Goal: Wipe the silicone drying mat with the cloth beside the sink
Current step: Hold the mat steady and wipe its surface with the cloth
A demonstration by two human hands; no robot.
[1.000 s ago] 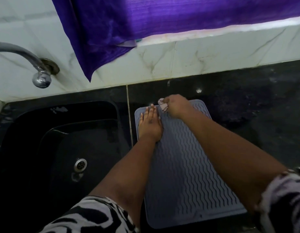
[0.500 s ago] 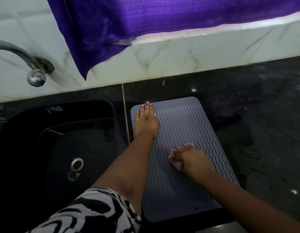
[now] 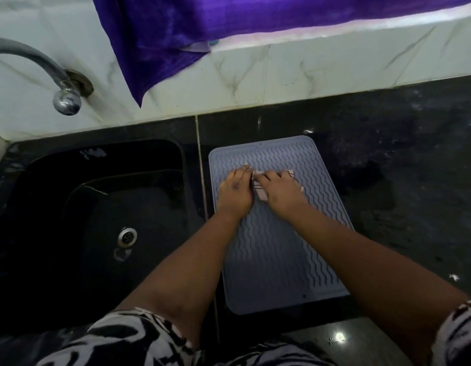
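Note:
A grey silicone drying mat with wavy ridges lies on the black counter just right of the sink. My left hand rests flat on the mat's upper left part, fingers together, holding nothing. Right beside it, my right hand presses a small pale cloth with dark stitching onto the mat's upper middle. The cloth is mostly hidden under that hand; bits show at its left and right. The two hands almost touch.
A black sink with a metal drain lies to the left. A steel tap juts from the white marble wall. A purple curtain hangs above. The dark counter extends right.
My right hand with the cloth swept from the mat's top down to its middle, then back up beside my left hand. The left hand stayed flat near the mat's upper left.

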